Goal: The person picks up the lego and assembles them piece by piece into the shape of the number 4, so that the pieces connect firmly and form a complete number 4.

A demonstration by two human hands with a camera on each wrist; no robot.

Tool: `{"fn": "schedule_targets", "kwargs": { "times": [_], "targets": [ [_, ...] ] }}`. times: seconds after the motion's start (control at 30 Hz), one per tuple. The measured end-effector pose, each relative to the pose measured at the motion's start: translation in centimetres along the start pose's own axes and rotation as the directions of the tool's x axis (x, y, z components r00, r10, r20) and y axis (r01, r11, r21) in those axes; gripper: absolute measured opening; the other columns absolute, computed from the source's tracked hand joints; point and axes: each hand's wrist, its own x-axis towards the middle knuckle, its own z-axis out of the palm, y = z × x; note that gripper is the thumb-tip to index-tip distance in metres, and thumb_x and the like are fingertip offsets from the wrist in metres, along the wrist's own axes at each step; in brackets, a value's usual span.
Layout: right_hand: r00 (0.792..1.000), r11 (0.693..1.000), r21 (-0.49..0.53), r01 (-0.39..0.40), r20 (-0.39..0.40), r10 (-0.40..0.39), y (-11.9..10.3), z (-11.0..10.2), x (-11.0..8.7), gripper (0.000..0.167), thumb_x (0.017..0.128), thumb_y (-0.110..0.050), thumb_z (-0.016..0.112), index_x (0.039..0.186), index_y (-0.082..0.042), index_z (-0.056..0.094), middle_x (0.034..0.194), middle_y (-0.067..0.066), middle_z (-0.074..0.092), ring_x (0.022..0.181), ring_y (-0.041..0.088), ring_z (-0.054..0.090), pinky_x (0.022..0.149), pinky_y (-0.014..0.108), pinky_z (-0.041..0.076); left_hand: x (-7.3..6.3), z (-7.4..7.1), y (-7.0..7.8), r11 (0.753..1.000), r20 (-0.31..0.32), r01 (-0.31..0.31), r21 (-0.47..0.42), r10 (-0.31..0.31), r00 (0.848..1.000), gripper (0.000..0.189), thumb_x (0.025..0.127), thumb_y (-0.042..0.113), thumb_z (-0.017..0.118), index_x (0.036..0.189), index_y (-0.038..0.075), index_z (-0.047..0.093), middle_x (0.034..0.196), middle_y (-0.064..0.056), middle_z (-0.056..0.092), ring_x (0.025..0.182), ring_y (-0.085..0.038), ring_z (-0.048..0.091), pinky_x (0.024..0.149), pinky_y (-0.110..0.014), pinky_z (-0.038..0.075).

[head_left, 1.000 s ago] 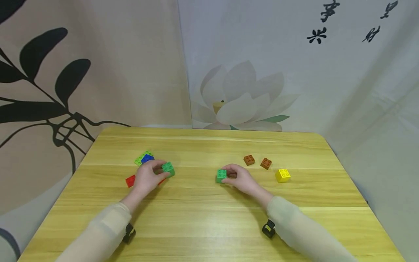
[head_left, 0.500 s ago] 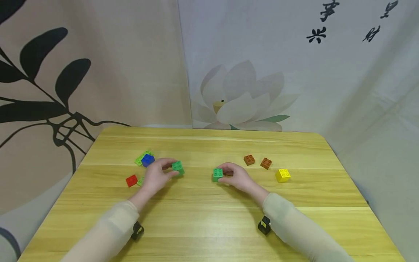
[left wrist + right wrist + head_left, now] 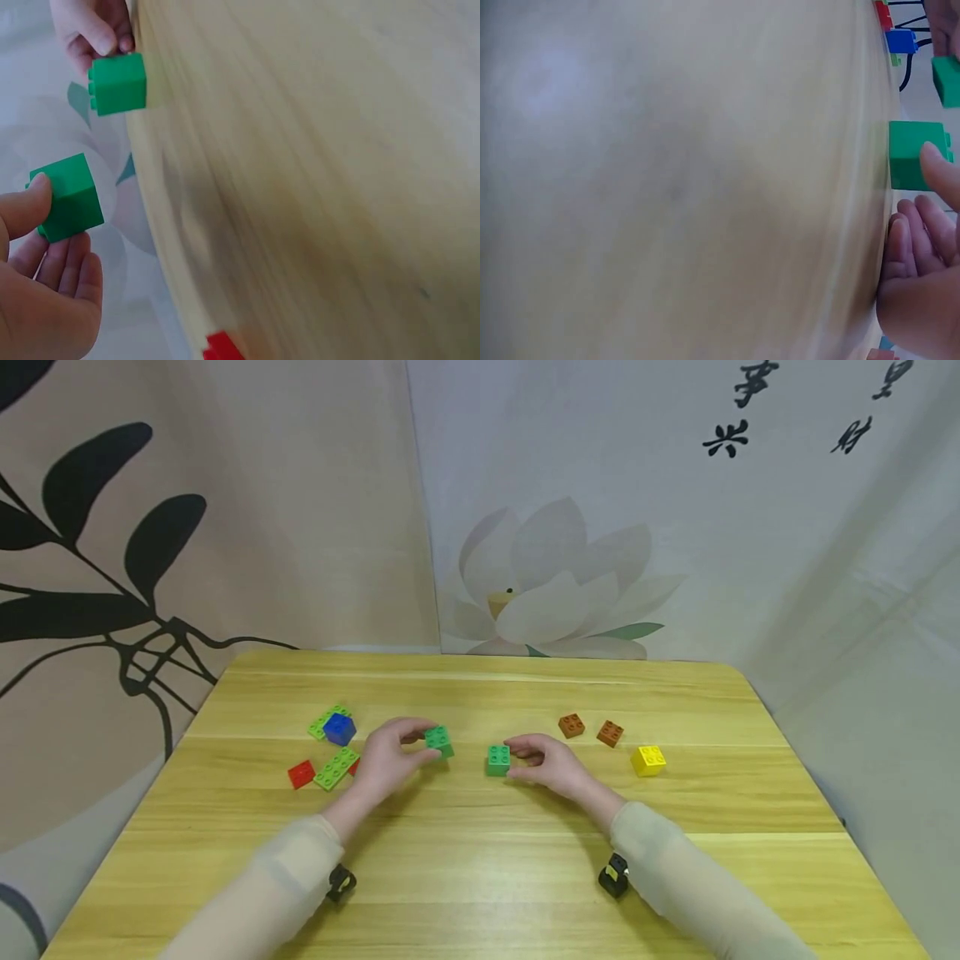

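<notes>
In the head view my left hand [image 3: 393,756] pinches a green toy building block [image 3: 438,741] by its left side, above the table. In the left wrist view, the thumb lies on one face of that block [image 3: 69,196], fingers beneath. A second green block [image 3: 498,760] stands studs up to its right, a small gap between them. My right hand [image 3: 551,764] is at this block's right side, thumb and index fingertips loosely spread right at its edge. The right wrist view has the thumb overlapping the second block [image 3: 915,155], the other fingers apart from it.
Left on the wooden table [image 3: 465,877] lie a blue block [image 3: 340,729] by a lime plate [image 3: 320,727], a red block [image 3: 302,774] and another lime plate [image 3: 335,768]. Two brown blocks [image 3: 572,725] and a yellow block [image 3: 648,761] stand right. A printed curtain [image 3: 360,510] hangs behind.
My left hand has carried its green block rightward, uncovering the lime plate. The right hand first brought its block slightly left; now its fingertips have drawn back to the block's edge.
</notes>
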Motion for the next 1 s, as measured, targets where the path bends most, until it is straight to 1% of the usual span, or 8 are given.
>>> {"fn": "schedule_targets", "kwargs": {
  "times": [0.17, 0.4, 0.6, 0.67, 0.77, 0.83, 0.9, 1.0],
  "targets": [
    [1.000, 1.000, 0.004, -0.028, 0.000, 0.028, -0.1, 0.1, 0.0, 0.047, 0.084, -0.009, 0.080, 0.127, 0.001, 0.064, 0.117, 0.013, 0.066, 0.109, 0.030, 0.059, 0.092, 0.039, 0.051, 0.5, 1.0, 0.9, 0.999, 0.009, -0.048, -0.011, 0.048, 0.999, 0.039, 0.082, 0.007, 0.081, 0.119, 0.003, 0.069, 0.117, -0.014, 0.067, 0.106, -0.031, 0.064, 0.093, -0.049, 0.052],
    [0.999, 0.999, -0.019, -0.041, -0.015, 0.041, 0.1, 0.3, 0.2, 0.045, 0.083, -0.011, 0.081, 0.124, 0.000, 0.066, 0.115, 0.011, 0.067, 0.108, 0.028, 0.060, 0.092, 0.040, 0.051, 1.4, 2.1, 2.2, 0.993, 0.029, -0.120, -0.010, 0.120, 0.992, 0.037, 0.081, 0.008, 0.082, 0.117, 0.005, 0.071, 0.111, -0.009, 0.069, 0.102, -0.026, 0.064, 0.092, -0.043, 0.053],
    [0.999, 0.999, -0.041, -0.035, -0.023, 0.034, 0.2, 0.3, 0.3, 0.040, 0.084, -0.013, 0.080, 0.121, -0.001, 0.068, 0.111, 0.009, 0.068, 0.104, 0.026, 0.062, 0.089, 0.036, 0.051, 2.2, 2.8, 3.4, 0.994, 0.098, -0.107, -0.014, 0.108, 0.989, 0.037, 0.083, 0.010, 0.081, 0.118, 0.007, 0.071, 0.111, -0.007, 0.069, 0.104, -0.026, 0.063, 0.094, -0.044, 0.051],
    [0.999, 0.999, -0.036, -0.029, -0.018, 0.029, -0.9, 0.2, -0.1, 0.039, 0.085, -0.010, 0.079, 0.120, 0.001, 0.068, 0.111, 0.012, 0.068, 0.105, 0.029, 0.062, 0.090, 0.038, 0.052, 2.5, 3.1, 3.7, 0.994, 0.118, -0.112, -0.014, 0.113, 0.987, 0.036, 0.083, 0.011, 0.081, 0.117, 0.007, 0.071, 0.111, -0.007, 0.069, 0.103, -0.026, 0.064, 0.094, -0.044, 0.051],
    [1.000, 0.999, -0.034, -0.014, -0.017, 0.014, -0.8, 0.2, -0.1, 0.038, 0.086, -0.008, 0.078, 0.120, 0.003, 0.067, 0.112, 0.015, 0.068, 0.107, 0.032, 0.062, 0.090, 0.041, 0.052, 2.8, 3.5, 3.8, 0.992, 0.141, -0.126, -0.027, 0.128, 0.982, 0.035, 0.081, 0.010, 0.082, 0.115, 0.006, 0.072, 0.110, -0.008, 0.069, 0.102, -0.026, 0.064, 0.093, -0.044, 0.052],
    [1.000, 0.999, -0.039, -0.023, -0.017, 0.023, -0.8, 0.2, 0.0, 0.037, 0.086, -0.008, 0.078, 0.120, 0.003, 0.067, 0.112, 0.015, 0.068, 0.107, 0.032, 0.061, 0.091, 0.043, 0.052, 3.0, 3.8, 3.9, 0.990, 0.153, -0.135, -0.031, 0.138, 0.979, 0.035, 0.081, 0.010, 0.082, 0.114, 0.005, 0.072, 0.109, -0.008, 0.070, 0.102, -0.027, 0.065, 0.093, -0.043, 0.052],
    [1.000, 0.999, -0.048, -0.022, -0.021, 0.021, 0.3, 0.3, 0.4, 0.038, 0.085, -0.011, 0.079, 0.120, 0.000, 0.068, 0.112, 0.011, 0.069, 0.107, 0.028, 0.062, 0.091, 0.040, 0.052, 3.2, 4.0, 4.0, 0.990, 0.166, -0.135, -0.030, 0.138, 0.976, 0.034, 0.081, 0.011, 0.083, 0.113, 0.006, 0.073, 0.109, -0.007, 0.070, 0.102, -0.027, 0.065, 0.092, -0.041, 0.052],
    [0.999, 0.998, -0.055, -0.034, -0.025, 0.033, 0.4, 0.2, 0.4, 0.038, 0.084, -0.014, 0.080, 0.119, -0.003, 0.069, 0.112, 0.007, 0.069, 0.106, 0.024, 0.062, 0.090, 0.035, 0.052, 3.3, 4.1, 4.1, 0.992, 0.179, -0.126, -0.022, 0.128, 0.975, 0.034, 0.081, 0.011, 0.083, 0.113, 0.007, 0.074, 0.107, -0.005, 0.070, 0.102, -0.024, 0.065, 0.092, -0.038, 0.052]
  ]
}}
